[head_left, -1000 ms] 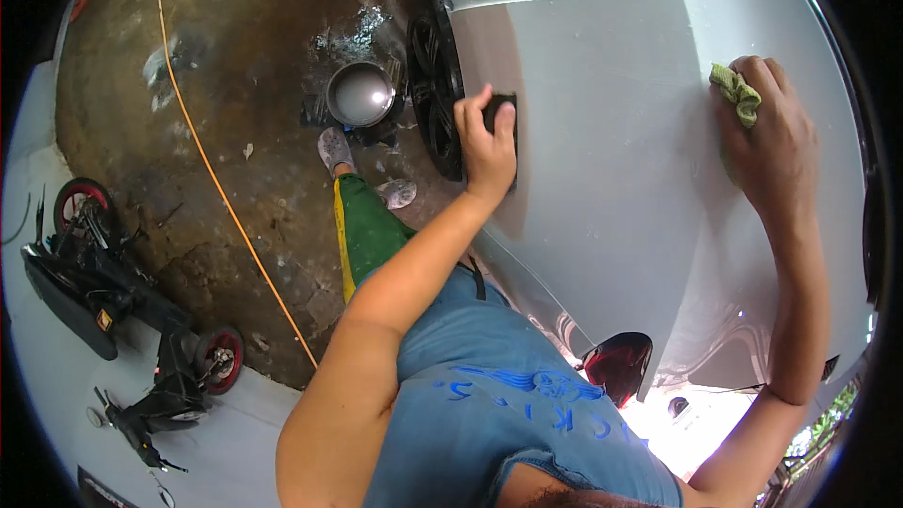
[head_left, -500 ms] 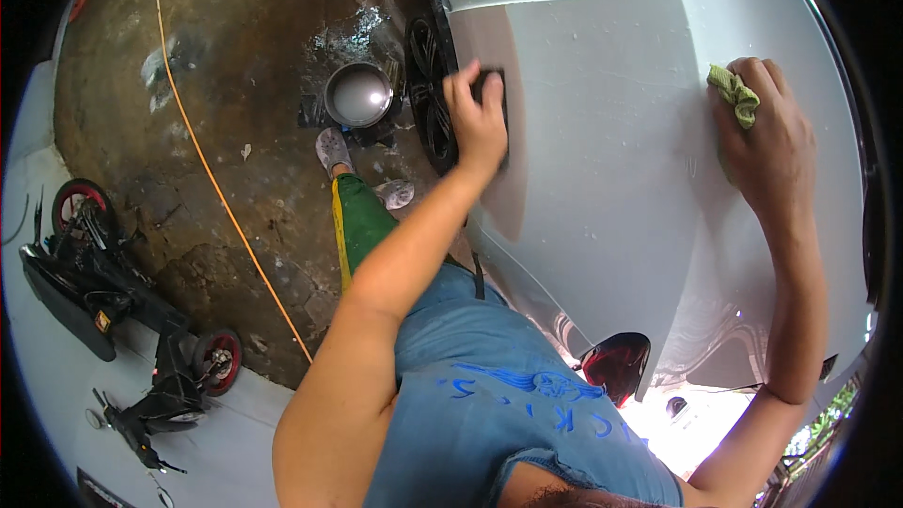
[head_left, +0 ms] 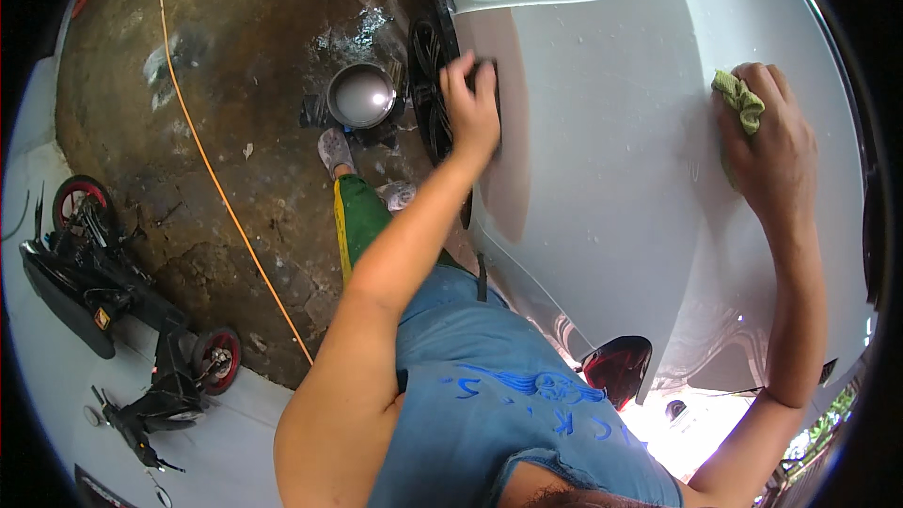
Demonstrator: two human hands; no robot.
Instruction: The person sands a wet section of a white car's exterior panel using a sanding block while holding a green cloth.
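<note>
My left hand (head_left: 473,118) presses a dark flat pad (head_left: 497,85) against the side of a pale silver car (head_left: 611,132). Its fingers and thumb grip the pad, which is mostly hidden beneath them. Around the pad lies a dull beige-grey patch (head_left: 511,150) on the wheel arch, beside the black wheel (head_left: 428,56). Higher on the body, my right hand (head_left: 776,146) rests on the panel, with a crumpled yellow-green cloth (head_left: 739,102) held between thumb and fingers. Small droplets or specks dot the panel between both hands.
A round basin (head_left: 361,96) of cloudy liquid stands on the wet, stained floor near my foot. An orange hose or cord (head_left: 221,188) runs across the floor at left. Beyond it is a black motorbike (head_left: 113,296) with red wheel rims. A red tail light (head_left: 618,367) sits near my torso.
My left hand has shifted slightly left with the dark pad, toward the wheel. The right hand stays at the same spot on the panel with the cloth.
</note>
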